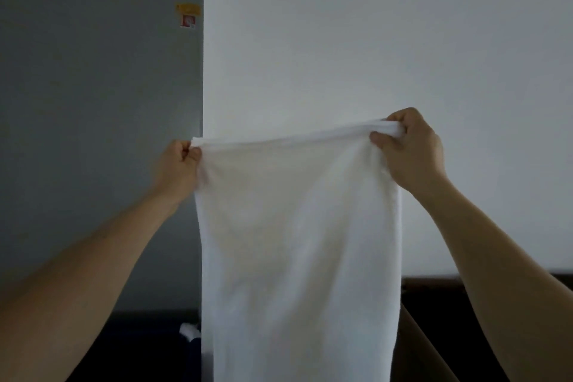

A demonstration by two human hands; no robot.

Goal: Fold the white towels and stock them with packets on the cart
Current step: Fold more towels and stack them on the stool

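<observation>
A white towel (297, 242) hangs straight down in front of me, stretched wide along its top edge. My left hand (178, 167) pinches its upper left corner. My right hand (409, 147) grips the upper right corner, a little higher than the left, with the cloth bunched in its fingers. The towel's lower end runs out of the bottom of the view. No cart or packets are visible.
A white wall (372, 40) fills the right and a grey wall (93, 71) the left, with a small yellow and red sticker (188, 15) on it. Dark furniture (434, 291) lies low on the right. A small white thing (189, 330) shows at the lower left of the towel.
</observation>
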